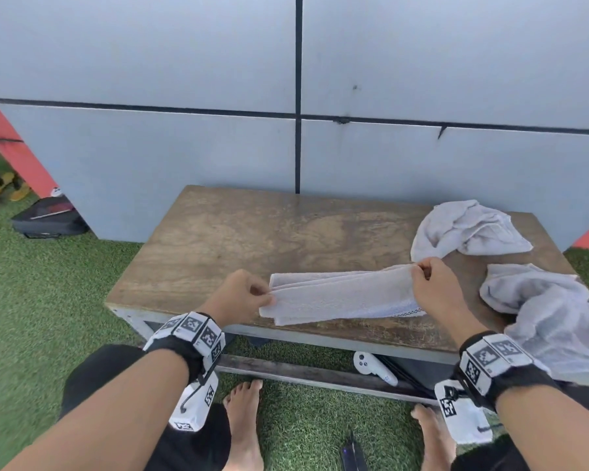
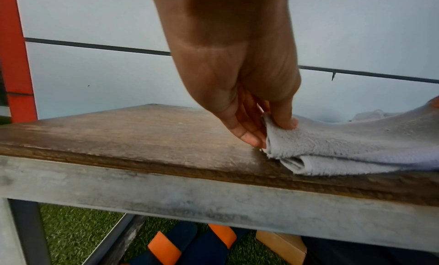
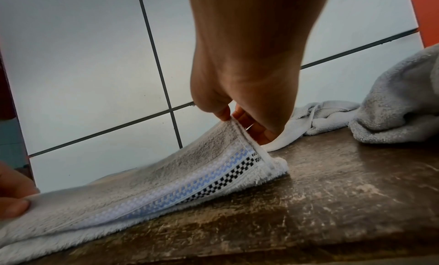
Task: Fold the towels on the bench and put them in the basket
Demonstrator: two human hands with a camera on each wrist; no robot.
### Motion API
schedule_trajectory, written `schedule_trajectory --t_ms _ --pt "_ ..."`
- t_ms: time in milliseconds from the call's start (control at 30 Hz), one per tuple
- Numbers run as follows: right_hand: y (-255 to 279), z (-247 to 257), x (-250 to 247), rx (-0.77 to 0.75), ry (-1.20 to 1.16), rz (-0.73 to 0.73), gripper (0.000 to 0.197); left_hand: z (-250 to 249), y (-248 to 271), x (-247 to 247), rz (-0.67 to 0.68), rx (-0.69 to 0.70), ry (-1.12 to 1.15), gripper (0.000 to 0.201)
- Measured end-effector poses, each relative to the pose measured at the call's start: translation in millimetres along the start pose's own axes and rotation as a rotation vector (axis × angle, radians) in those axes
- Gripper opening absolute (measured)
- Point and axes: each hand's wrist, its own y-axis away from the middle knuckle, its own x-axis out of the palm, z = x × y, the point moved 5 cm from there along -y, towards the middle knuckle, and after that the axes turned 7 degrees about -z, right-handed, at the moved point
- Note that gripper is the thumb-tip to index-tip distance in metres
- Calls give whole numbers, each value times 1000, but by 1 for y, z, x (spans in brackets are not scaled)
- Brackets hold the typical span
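Observation:
A white towel lies folded into a long strip near the front edge of the wooden bench. My left hand pinches its left end between thumb and fingers. At the strip's right end my right hand pinches the top layer's hem and holds it lifted off the bench; a blue and black checked band runs along that edge. Two more white towels lie crumpled, one at the back right and one at the front right. No basket is in view.
A grey panelled wall stands right behind the bench. Green artificial grass surrounds it. A white controller lies under the bench, a black bag on the grass at the far left. My bare feet are in front.

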Motion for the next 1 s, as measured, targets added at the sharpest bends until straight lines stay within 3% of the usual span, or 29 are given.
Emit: schedule_trajectory --t_ms 200,433,667,733,800,900,1000 --pt "-11 11 -16 10 -34 -39 11 -22 -3 -27 -87 40 45 13" --pt "-25 46 -48 -75 -55 -71 13 -57 -18 -66 -160 82 35 14" --pt "-64 99 -99 -191 -96 -186 15 -112 -50 -126 -316 174 140 6" --pt "-78 117 -114 -227 -90 -217 20 -127 -61 -144 -356 211 187 15" --pt "-92 132 -126 -250 -101 -240 22 -140 -73 -161 -369 229 140 23" --pt "-109 149 -140 -236 -141 -262 19 -161 -86 -177 -368 273 4 3" --pt "-112 160 -146 -221 -260 -266 16 -174 -87 -189 -482 295 -25 7"
